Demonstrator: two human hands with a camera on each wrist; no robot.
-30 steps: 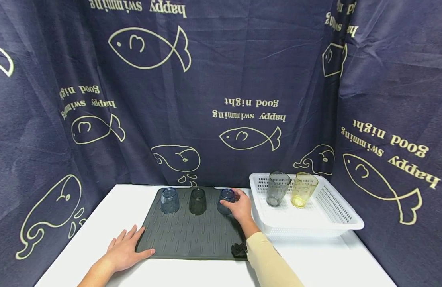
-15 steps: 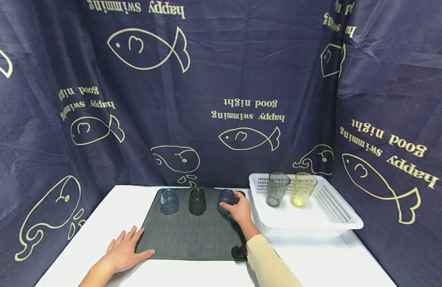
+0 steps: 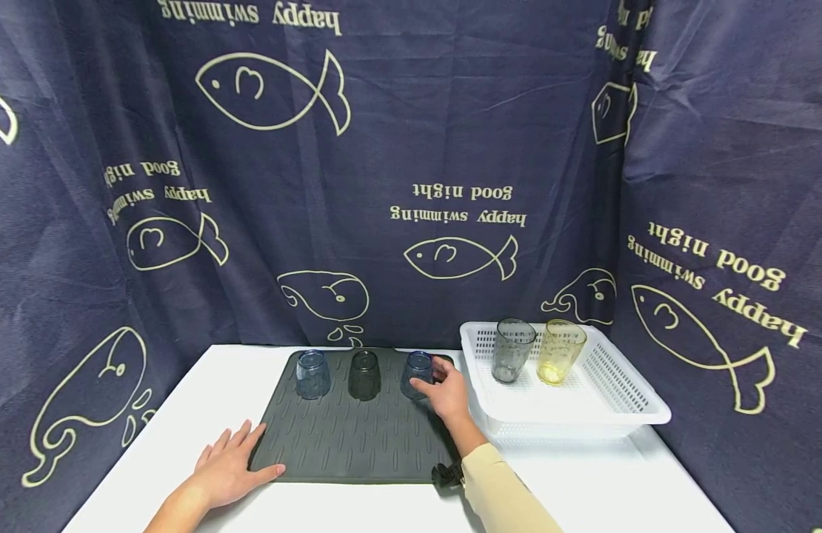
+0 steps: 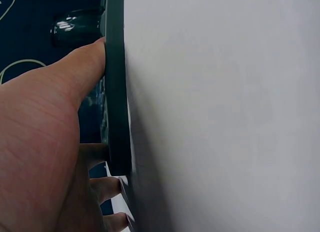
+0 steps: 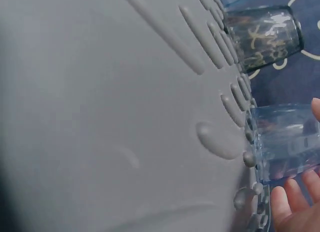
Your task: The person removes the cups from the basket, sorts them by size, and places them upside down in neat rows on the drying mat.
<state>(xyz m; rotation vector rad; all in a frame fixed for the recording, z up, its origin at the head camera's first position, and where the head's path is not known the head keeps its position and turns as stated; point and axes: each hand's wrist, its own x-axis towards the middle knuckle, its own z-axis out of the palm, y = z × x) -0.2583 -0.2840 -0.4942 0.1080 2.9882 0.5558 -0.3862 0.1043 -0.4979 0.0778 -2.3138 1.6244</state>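
My right hand (image 3: pixel 449 389) is curled around a blue glass (image 3: pixel 418 366) that stands upside down at the back right of the dark grey drying mat (image 3: pixel 358 444). Its thumb lies on the near side of the glass, and in the right wrist view the fingertips (image 5: pixel 281 202) are right at the glass wall. A dark grey glass (image 3: pixel 365 376) and another blue glass (image 3: pixel 313 376), both upside down, stand left of it in a row. At the mat's near left corner rests my left hand (image 3: pixel 227 466), fingers spread along the edge, thumb on the mat.
To the right of the mat stands a white plastic basket (image 3: pixel 557 414). In it are a tall grey glass (image 3: pixel 513 352) and a yellow glass (image 3: pixel 560 353), mouths up. The white table (image 3: pixel 358 511) is enclosed by a dark blue curtain (image 3: pixel 358 178) with fish prints.
The right hand's thumb has shifted slightly against the blue glass, which stays in its spot. The left hand keeps its place, and the head view has turned slightly to the right.
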